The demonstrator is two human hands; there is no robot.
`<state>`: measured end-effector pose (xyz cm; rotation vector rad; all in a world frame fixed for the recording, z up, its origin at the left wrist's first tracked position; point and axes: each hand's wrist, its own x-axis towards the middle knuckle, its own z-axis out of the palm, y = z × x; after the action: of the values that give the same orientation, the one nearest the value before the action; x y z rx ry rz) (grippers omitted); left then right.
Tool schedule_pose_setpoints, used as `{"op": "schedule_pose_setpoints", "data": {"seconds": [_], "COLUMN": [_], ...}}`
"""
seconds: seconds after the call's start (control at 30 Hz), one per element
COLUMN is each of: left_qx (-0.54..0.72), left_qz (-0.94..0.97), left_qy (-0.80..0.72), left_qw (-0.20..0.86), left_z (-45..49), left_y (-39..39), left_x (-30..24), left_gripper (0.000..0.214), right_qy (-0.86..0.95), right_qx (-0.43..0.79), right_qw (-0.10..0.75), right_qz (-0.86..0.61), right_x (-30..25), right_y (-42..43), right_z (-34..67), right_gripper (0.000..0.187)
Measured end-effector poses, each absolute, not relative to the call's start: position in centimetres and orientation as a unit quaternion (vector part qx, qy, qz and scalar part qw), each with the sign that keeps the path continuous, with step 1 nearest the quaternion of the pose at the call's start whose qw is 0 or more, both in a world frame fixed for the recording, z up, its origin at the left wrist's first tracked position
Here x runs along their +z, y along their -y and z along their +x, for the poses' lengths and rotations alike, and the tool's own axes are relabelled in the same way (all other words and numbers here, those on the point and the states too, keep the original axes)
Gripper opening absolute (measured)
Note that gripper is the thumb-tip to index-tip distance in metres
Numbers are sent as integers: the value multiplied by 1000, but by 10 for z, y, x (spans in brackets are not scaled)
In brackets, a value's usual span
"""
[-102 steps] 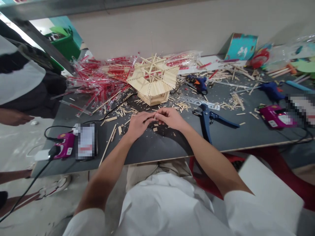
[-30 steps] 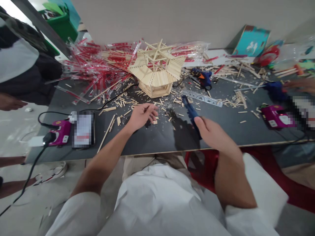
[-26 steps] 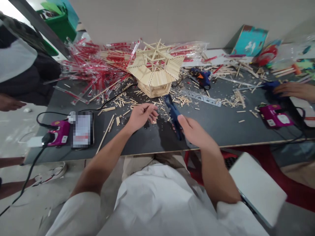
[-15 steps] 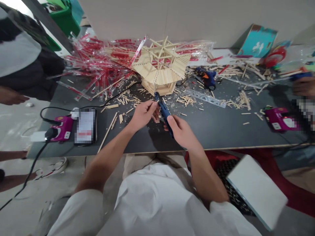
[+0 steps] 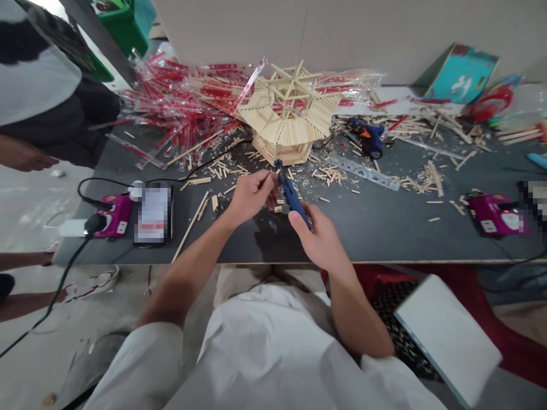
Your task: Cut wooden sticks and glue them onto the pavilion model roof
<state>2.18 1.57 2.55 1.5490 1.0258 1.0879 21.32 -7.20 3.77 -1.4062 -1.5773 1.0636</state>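
Observation:
In the head view, my right hand is wrapped round a long, slim blue hand tool with a dark tip pointing away from me; its exact kind is unclear. My left hand is closed in a pinch beside the tool's tip. Whatever lies between those fingers is hidden. Just beyond both hands stands a model pavilion built of wooden sticks, with a slatted roof and an open frame on top. Short cut stick pieces lie scattered around its base.
Red-and-clear wrappers heap up at the back left. A clear ruler and blue glue gun lie right of the model. A phone and purple power strip sit at left. Another person's hand hangs beyond the table's left end.
The blue tool has tilted, its handle end swinging right with my right hand. My left hand stays pinched near the tip. Another person's hand at the far right has gone from view.

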Motion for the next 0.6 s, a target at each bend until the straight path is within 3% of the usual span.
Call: {"op": "schedule_pose_setpoints", "data": {"seconds": [0.6], "left_qx": [422], "left_qz": [717], "left_qy": [-477], "left_qw": [284], "left_z": [23], "left_y": [-12], "left_x": [28], "left_gripper": [41], "right_qy": [600], "right_qx": [435], "right_qw": [386], "right_qz": [-549], "right_x": [20], "right_y": [64], "right_z": [212], "right_gripper": [55]}}
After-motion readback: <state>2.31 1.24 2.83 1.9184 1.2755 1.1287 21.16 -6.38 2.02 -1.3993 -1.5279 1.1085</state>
